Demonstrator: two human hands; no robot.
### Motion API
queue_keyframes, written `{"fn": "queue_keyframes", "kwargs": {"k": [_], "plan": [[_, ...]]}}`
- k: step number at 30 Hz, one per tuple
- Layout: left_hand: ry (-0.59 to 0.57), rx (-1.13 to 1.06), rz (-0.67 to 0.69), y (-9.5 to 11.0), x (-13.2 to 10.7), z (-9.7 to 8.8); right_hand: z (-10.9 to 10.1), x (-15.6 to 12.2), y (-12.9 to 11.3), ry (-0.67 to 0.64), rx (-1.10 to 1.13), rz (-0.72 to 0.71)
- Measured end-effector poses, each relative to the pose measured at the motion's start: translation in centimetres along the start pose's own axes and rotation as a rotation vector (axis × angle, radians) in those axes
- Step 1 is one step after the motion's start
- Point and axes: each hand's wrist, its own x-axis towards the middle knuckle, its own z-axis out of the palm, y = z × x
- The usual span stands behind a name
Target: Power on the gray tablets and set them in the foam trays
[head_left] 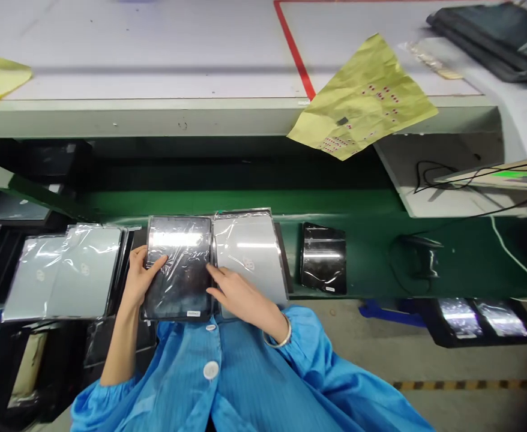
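Dark tablet [179,282] in clear plastic lies on the green belt [240,203], beside another wrapped tablet [249,252]. Open left hand [144,277] rests on it; half-open right hand [239,294] touches its right edge.

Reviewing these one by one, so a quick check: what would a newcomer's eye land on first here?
The left hand and right hand catch the eye at centre, on a dark plastic-wrapped panel beside a silver wrapped panel, above a blue smock. At upper right, a creased yellow sheet with red marks hangs over the bench edge.
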Motion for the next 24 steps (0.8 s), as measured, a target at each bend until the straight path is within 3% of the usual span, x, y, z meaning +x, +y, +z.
{"fn": "queue_keyframes", "kwargs": {"k": [3,5,10,16,21,24], "plan": [[-0.020,0.028,-0.029,-1.5,0.4,0.2,-0.7,-0.9,0.1,0.074,-0.056,-0.094],[-0.056,0.033,-0.052,-1.5,-0.1,-0.2,-1.5,-1.7,0.8,0.177,-0.037,-0.075],[0.040,0.031,-0.075,0.7,-2.1,-2.4,-2.2,-3.7,4.6,0.428,0.044,0.057],[0.193,-0.272,-0.157,3.3,-2.3,-4.1,-2.2,-7.0,8.2,0.675,0.233,0.169],[0.190,-0.384,-0.179,4.6,-2.6,-2.9,-2.9,-8.2,8.3,0.786,0.329,0.207],[0.173,-0.475,-0.151,6.6,-3.8,-1.0,-3.1,-7.2,6.8,0.702,0.571,0.087]]}}
